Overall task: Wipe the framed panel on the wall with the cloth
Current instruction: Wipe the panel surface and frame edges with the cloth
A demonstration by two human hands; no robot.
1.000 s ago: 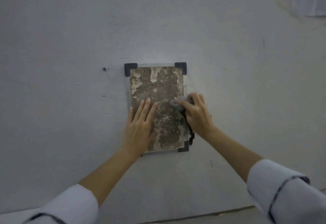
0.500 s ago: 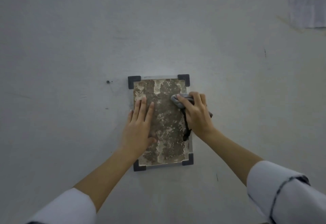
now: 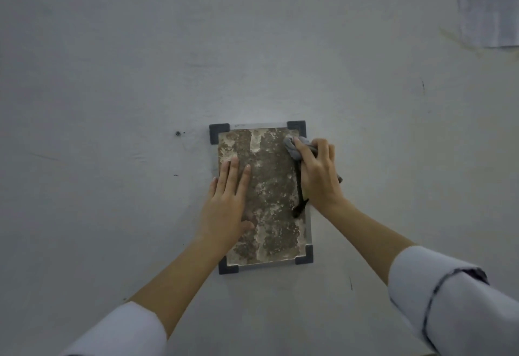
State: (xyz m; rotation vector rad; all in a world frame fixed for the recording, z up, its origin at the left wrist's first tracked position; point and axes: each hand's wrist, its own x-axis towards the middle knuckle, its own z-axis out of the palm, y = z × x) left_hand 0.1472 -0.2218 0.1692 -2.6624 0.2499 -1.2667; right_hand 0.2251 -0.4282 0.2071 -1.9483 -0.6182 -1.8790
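Mid-wipe here: my right hand (image 3: 318,176) has its grip bunched tight around the cloth (image 3: 295,148), pressed near the framed panel (image 3: 269,195) top right corner on the wall (image 3: 112,75). Left hand (image 3: 227,204) lies flat and open, bracing it. Next I'd say drag downward with steady pressure.

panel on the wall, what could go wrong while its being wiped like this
1. The right hand rubs the cloth near the panel top right corner; a hard push could shift the panel, though the flat left hand braces it.
2. The cloth's dark tail dangles over the right edge and could snag on the lower corner bracket.
3. The surface looks flaky, so rubbing may strip more off.
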